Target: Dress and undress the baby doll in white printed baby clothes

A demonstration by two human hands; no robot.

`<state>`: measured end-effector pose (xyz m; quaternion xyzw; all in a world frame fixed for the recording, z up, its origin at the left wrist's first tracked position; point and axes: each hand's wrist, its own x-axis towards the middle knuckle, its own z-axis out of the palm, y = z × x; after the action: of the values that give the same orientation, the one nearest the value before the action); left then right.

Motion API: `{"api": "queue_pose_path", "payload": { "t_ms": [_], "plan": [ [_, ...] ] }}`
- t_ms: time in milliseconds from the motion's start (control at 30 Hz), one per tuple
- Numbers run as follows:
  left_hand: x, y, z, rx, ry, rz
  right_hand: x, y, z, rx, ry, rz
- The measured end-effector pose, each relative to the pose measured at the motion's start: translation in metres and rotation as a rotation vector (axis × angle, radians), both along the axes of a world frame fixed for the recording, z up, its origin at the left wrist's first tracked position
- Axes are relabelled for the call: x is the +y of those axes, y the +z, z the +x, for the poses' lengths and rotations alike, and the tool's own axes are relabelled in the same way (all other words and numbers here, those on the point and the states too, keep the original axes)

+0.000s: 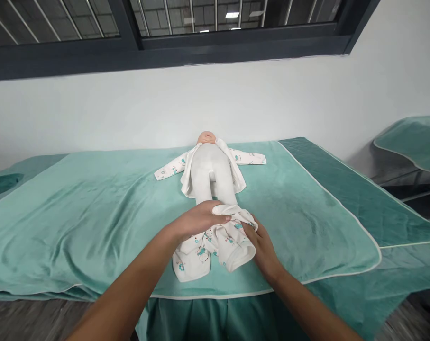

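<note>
A baby doll lies on its back, head toward the wall, its white cloth body and legs showing. Its arms are in a white printed jacket that hangs open at the front. Small white printed pants are bunched around the lower ends of the doll's legs, whose feet are hidden. At the left of the waistband, my left hand is closed on the cloth, thumb on top. My right hand grips the other side of the pants, its fingers partly covered by the fabric.
A green blanket with pale piping covers the bed under the doll. Darker green bedding extends at the right. A white wall stands behind, below a dark-framed window. Another green-covered surface is at the far right.
</note>
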<state>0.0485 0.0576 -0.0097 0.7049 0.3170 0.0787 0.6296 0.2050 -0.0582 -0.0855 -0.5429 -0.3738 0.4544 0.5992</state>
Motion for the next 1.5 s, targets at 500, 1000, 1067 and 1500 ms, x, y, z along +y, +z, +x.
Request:
{"api": "queue_pose_path", "payload": {
  "t_ms": [500,1000,1067,1500],
  "plan": [
    [0.024,0.009,0.014,-0.167,0.041,0.063,0.070,-0.004,0.032,-0.357,-0.305,0.159],
    [0.056,-0.020,0.043,-0.050,0.546,0.924,0.142,-0.007,0.080,-1.017,-0.234,0.245],
    [0.058,-0.022,0.042,-0.089,0.570,0.848,0.148,-0.007,0.083,-1.020,-0.225,0.254],
    [0.064,-0.025,0.003,-0.535,0.403,-0.147,0.112,0.046,0.051,-0.745,0.219,0.418]
  ]
}}
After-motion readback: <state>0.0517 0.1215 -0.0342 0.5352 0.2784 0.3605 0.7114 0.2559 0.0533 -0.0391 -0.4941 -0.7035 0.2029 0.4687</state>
